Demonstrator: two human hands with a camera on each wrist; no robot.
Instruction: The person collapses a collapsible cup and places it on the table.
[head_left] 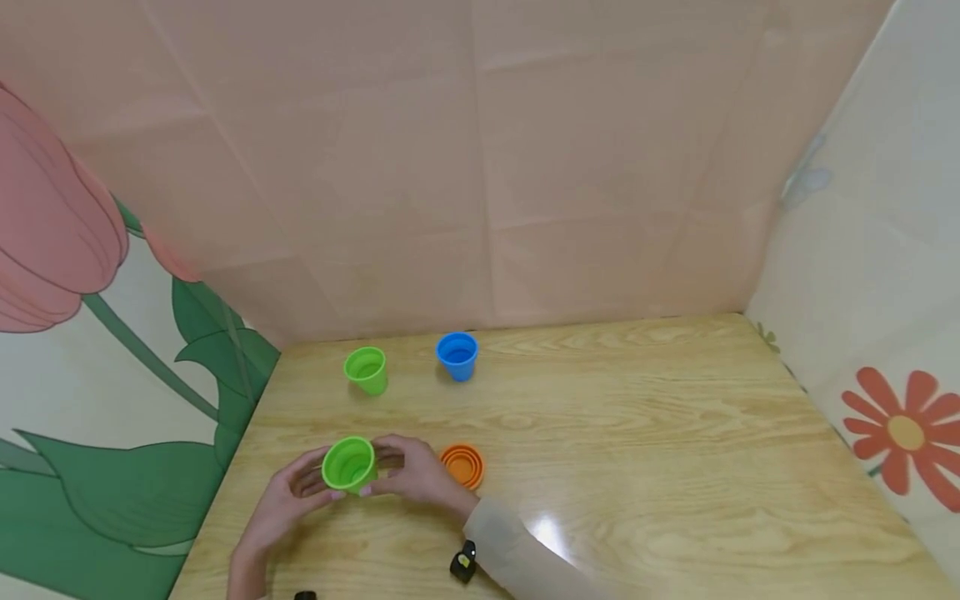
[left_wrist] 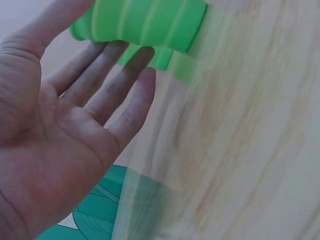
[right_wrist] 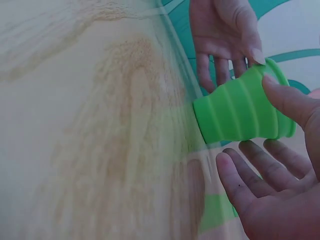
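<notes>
In the head view a green collapsible cup (head_left: 350, 465) is upright between both hands near the left front of the table. My left hand (head_left: 288, 497) holds its left side, with the thumb near the front and the fingers behind. From the right, my right hand (head_left: 415, 473) holds the same cup by thumb and fingers. Ringed, stepped walls of the cup (right_wrist: 240, 107) show in the right wrist view, its base at the tabletop. An orange cup (head_left: 462, 467), collapsed flat into rings, lies just right of the right hand.
Farther back on the wooden table (head_left: 637, 450) stand a second green cup (head_left: 367, 372) and a blue cup (head_left: 457, 357), both expanded. A small black object (head_left: 463, 562) is by the right sleeve. Cloth backdrops border the table at the back and both sides.
</notes>
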